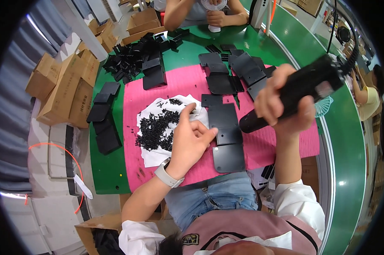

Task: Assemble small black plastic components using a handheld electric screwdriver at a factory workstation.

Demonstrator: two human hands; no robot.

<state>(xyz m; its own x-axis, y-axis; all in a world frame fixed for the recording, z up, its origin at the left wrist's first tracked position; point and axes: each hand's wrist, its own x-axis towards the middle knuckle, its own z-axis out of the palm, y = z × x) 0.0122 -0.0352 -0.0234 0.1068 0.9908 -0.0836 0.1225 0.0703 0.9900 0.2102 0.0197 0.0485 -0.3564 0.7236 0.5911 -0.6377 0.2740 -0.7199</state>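
My right hand (283,104) is wrapped round a black corded electric screwdriver (304,93), its tapered nose pointing down and left beside a flat black plate (224,121). My left hand (190,138), with a watch on the wrist, has its index finger stretched out and its thumb apart, the thumb by the plate's left edge; whether it touches cannot be told. Under and beside this hand, a heap of small black screws (158,127) lies on a white cloth (151,158). Another black plate (229,158) lies directly below the first, at the near edge of the pink mat (179,80).
Black plates lie in stacks at the far right (247,70) and left (105,119) of the green table (107,170). A pile of black parts (130,59) sits at the far left. Across the table, a person (192,15) holds a small white fan (214,19). Cardboard boxes (68,89) stand left.
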